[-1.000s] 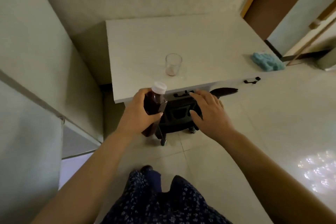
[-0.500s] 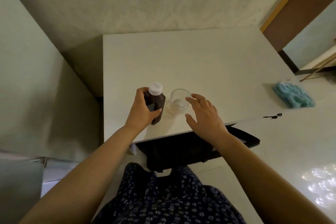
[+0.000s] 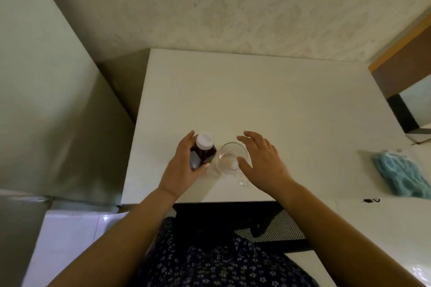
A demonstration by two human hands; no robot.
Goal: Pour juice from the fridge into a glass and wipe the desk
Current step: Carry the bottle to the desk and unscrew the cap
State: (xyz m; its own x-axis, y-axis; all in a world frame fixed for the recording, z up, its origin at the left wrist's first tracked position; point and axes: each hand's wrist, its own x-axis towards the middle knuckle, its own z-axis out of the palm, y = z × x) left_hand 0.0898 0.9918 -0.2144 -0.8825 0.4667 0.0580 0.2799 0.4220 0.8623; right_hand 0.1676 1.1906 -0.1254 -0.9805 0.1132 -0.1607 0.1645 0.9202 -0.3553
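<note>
The left hand (image 3: 184, 168) is wrapped around a dark juice bottle with a white screw cap (image 3: 202, 150), standing upright on the white desk (image 3: 268, 100) near its front edge. Just right of the bottle stands a clear empty drinking glass (image 3: 229, 158). The right hand (image 3: 261, 161) is open, its thumb at the glass's near rim, fingers arched past its right side. The cap lies left of this hand, nearer than the crumpled blue cloth (image 3: 401, 176) far right.

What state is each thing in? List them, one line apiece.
juice bottle: upright on the desk, white cap on, gripped by left hand.
glass: upright, no juice in it.
right hand: open, fingers spread beside the glass.
blue cloth: crumpled, lying unused at the desk's right edge.
</note>
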